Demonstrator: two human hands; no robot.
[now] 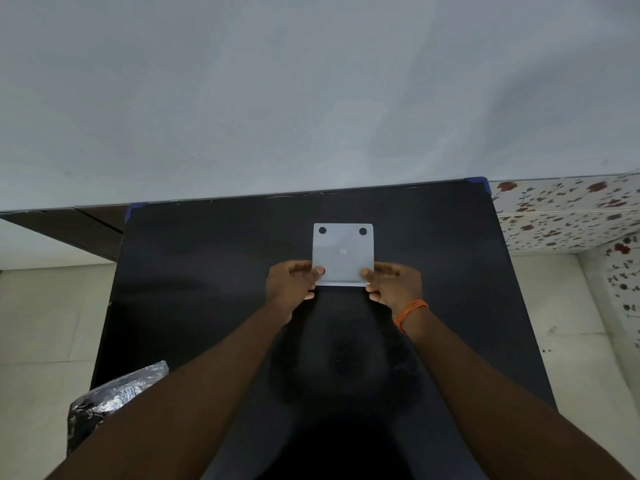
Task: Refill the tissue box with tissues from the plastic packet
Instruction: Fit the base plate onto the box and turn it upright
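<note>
1. Where the black table (194, 271) stands against the pale wall (277, 81), a white square tissue box (343, 252) sits at its middle, toward the far edge.
2. The face of the box turned toward the camera is flat and plain, with two round black dots at its two far corners and a faint mark near the centre.
3. The left hand (289, 285) grips the near left corner of the box: the thumb presses on the upper face, and the other fingers curl against the left side and underneath.
4. The right hand (394, 287) grips the near right corner in the same way, with the thumb on top and the fingers bent around the side, so that both hands pinch the box.
5. Whether the box rests on the table or is lifted just off it cannot be told.
6. An orange thread band (408, 311) is wound around the right wrist.
7. Both bare forearms reach in from the near edge of the scene and converge on the box.
8. The plastic packet (114, 400), crinkled, shiny and dark with light print, lies at the near left corner of the table, partly hidden behind the left forearm and well apart from the box.
9. Blue tape (479, 181) marks the far corners of the table.
10. To the far right there is a flower-patterned tiled surface (568, 209), and pale floor tiles (41, 323) show on both sides of the table.
</note>
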